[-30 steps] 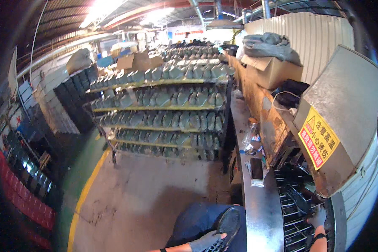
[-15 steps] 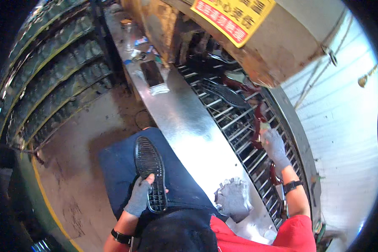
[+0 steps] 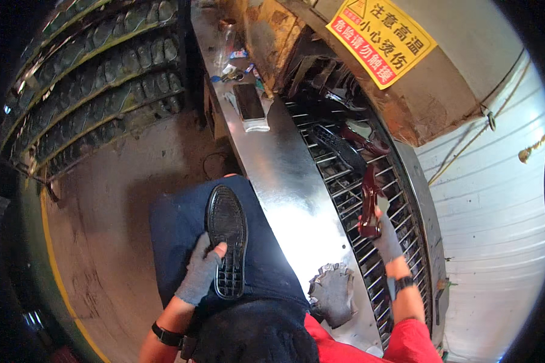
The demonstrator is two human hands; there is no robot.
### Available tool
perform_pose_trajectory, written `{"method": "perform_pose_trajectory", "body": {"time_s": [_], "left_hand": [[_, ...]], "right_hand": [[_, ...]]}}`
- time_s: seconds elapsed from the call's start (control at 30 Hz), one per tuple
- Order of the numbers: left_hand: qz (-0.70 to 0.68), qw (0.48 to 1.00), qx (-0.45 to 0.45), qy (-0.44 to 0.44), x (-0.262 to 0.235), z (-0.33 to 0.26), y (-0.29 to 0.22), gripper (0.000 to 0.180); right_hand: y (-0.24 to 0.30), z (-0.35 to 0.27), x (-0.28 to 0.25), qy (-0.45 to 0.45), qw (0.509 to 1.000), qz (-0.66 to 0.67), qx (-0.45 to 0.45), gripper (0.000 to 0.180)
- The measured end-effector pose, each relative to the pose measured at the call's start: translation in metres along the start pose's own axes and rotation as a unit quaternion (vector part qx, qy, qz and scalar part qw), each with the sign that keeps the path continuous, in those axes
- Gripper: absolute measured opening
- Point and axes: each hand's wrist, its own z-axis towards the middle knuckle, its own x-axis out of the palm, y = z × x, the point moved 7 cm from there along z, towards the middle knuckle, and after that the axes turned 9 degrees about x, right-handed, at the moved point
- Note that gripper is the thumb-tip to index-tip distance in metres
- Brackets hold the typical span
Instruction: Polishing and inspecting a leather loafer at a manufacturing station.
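A black shoe sole (image 3: 227, 221) lies tread up along my thigh. My left hand (image 3: 201, 272), in a grey fingerless glove, is closed around its side with the thumb pressed on the tread. To the right, over a conveyor of metal bars (image 3: 378, 284), my gloved right hand (image 3: 389, 237) grips a glossy dark red shoe upper (image 3: 370, 202) by its near end. Farther up the conveyor sit another black sole (image 3: 339, 147) and a second dark red shoe upper (image 3: 366, 140).
A metal bench (image 3: 278, 175) runs between my legs and the conveyor, carrying a grey ragged cloth (image 3: 333, 293), a phone (image 3: 249, 101) and a clear bottle (image 3: 225, 42). A hood with a yellow sign (image 3: 381, 39) overhangs the conveyor. Shoe-filled racks (image 3: 103, 72) stand at far left.
My right hand has drawn the dark red shoe upper toward the bench side of the conveyor, and more of it shows. My left hand still holds the sole. The whole view has shifted.
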Motion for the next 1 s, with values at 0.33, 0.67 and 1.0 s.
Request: {"method": "perform_pose_trajectory", "body": {"time_s": [0.33, 0.67, 1.0], "left_hand": [[0.032, 0.979, 0.199, -0.022, 0.003, 0.010, -0.091, 0.047], [-0.153, 0.952, 0.266, -0.013, 0.014, -0.001, -0.141, 0.099], [-0.302, 0.932, 0.127, 0.154, 0.048, 0.028, -0.140, 0.080]], "right_hand": [[-0.071, -0.120, 0.273, 0.374, 0.862, 0.292, 0.179, 0.107], [-0.049, -0.145, 0.344, 0.309, 0.940, -0.144, 0.017, 0.118], [-0.070, -0.142, 0.357, 0.353, 0.917, -0.107, 0.151, 0.095]]}}
